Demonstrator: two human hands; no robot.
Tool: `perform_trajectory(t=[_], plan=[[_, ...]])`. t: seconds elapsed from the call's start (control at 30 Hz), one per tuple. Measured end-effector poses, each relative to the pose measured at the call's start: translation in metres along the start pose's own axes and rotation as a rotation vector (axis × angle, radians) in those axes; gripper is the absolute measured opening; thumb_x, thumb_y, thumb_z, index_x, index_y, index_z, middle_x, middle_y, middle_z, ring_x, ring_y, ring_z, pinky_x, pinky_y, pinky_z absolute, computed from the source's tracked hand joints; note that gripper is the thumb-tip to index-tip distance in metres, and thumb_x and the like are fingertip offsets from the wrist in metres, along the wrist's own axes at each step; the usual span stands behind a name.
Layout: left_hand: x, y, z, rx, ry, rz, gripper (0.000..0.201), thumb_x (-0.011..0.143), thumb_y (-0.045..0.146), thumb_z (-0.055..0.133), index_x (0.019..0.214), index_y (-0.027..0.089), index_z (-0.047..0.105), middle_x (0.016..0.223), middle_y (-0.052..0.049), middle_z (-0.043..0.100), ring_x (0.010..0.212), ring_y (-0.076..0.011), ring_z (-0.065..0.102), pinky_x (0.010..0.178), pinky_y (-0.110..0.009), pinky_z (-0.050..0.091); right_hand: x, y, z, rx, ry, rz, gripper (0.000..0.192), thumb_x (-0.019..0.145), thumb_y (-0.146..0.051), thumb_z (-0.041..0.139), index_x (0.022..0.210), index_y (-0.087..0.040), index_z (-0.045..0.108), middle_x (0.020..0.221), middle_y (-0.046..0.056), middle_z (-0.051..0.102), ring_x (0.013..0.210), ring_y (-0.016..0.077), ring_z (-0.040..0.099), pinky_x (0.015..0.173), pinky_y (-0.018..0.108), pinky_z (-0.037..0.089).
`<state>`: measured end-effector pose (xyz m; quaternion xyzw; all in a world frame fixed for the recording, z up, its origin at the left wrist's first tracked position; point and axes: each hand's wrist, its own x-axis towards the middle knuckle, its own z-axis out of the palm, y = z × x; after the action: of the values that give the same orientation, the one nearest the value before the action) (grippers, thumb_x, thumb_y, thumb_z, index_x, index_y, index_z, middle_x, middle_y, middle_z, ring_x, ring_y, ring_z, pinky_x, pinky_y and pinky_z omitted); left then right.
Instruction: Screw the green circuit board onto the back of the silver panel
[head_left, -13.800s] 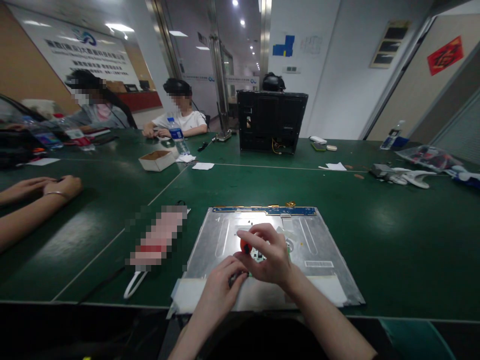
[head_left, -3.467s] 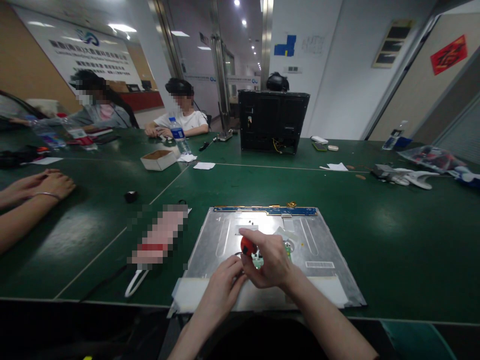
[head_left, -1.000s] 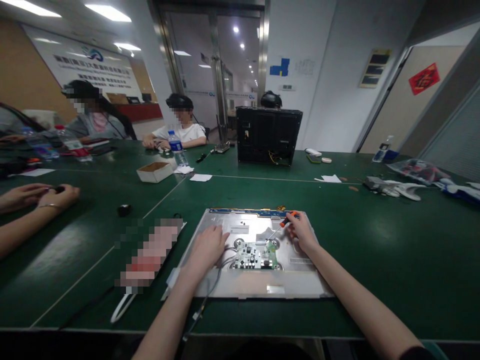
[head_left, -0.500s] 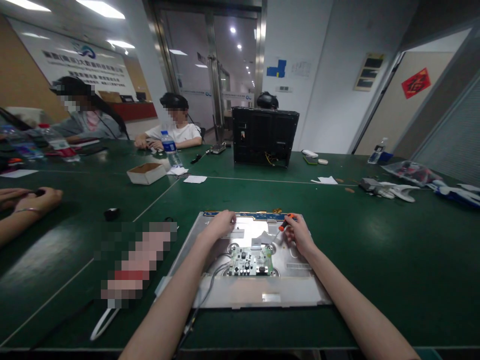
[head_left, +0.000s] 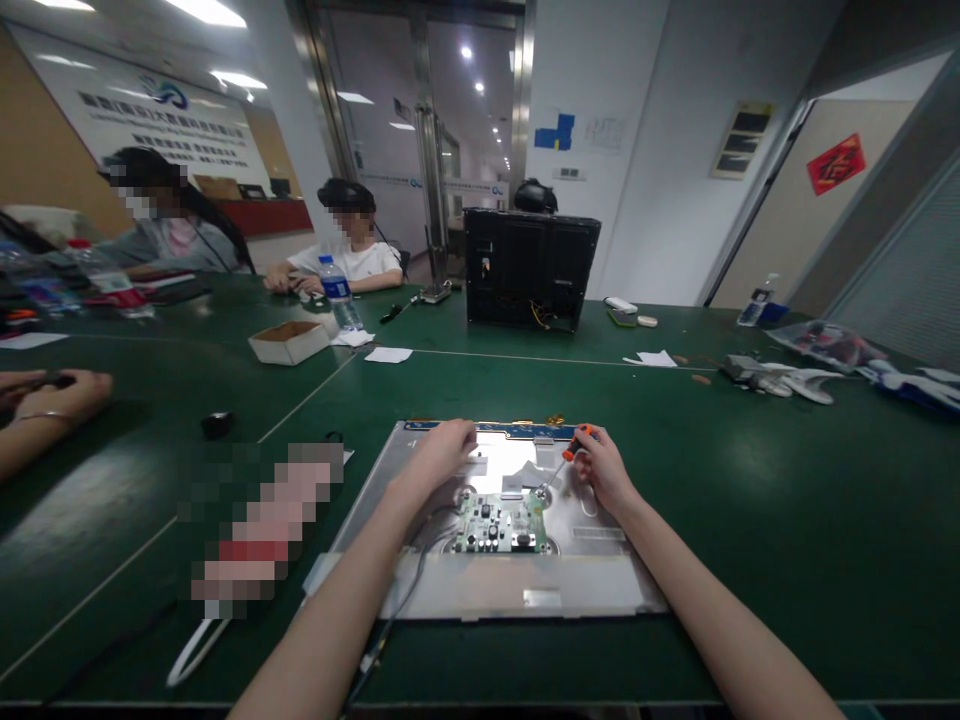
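Left hand (head_left: pixel 441 455) rests palm-down, fingers loosely spread, on the far left part of the flat silver metal panel (head_left: pixel 600 560) at lower centre frame. Right hand (head_left: pixel 604 470) grips a small orange-handled screwdriver (head_left: pixel 564 462), tip at the upper right corner of the green circuit board (head_left: pixel 501 523) mounted mid-panel.

Both bare forearms reach forward from the bottom edge, converging slightly as they go. The left hand (head_left: pixel 442 452) lies palm down, fingers loosely spread and pressed flat, the wrist nearly straight. The right hand (head_left: pixel 600 470) sits a little apart from it on the far side – fingers curled in a closed grip, thumb and forefinger pinched together near the top, the wrist bent slightly inward
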<state>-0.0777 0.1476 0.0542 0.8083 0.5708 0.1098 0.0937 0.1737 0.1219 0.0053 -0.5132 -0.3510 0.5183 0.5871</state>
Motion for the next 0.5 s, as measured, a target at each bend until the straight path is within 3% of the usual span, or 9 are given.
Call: perform_trajectory(t=[0.2,0.3,0.5], plan=[[-0.011,0.032,0.004,-0.142,-0.047,0.193,0.009,0.084,0.015,0.056,0.081,0.018,0.064,0.08,-0.001,0.068,0.074,-0.0155,0.061,0.068,-0.021,0.042,-0.005,-0.014,0.0,0.046,0.031,0.012,0.049,0.058,-0.05,0.076,0.089,-0.023,0.049,0.057,-0.006,0.061,0.036,0.006,0.041,0.033,0.015,0.024],[-0.017,0.048,0.011,-0.252,-0.083,0.301,0.01,0.083,0.012,0.056,0.08,0.016,0.064,0.079,-0.002,0.068,0.072,-0.0153,0.061,0.067,-0.022,0.041,-0.006,-0.018,-0.001,0.053,0.04,0.004,0.048,0.057,-0.048,0.075,0.09,-0.023,0.051,0.057,-0.006,0.06,0.037,0.0061,0.043,0.034,0.015,0.026],[-0.025,0.069,0.022,-0.149,-0.11,0.394,0.017,0.082,0.006,0.054,0.083,0.017,0.067,0.082,-0.004,0.07,0.076,-0.0173,0.062,0.068,-0.024,0.043,-0.006,-0.019,-0.001,0.053,0.051,-0.012,0.047,0.057,-0.047,0.075,0.09,-0.023,0.052,0.06,-0.006,0.059,0.038,0.0066,0.045,0.033,0.015,0.027]])
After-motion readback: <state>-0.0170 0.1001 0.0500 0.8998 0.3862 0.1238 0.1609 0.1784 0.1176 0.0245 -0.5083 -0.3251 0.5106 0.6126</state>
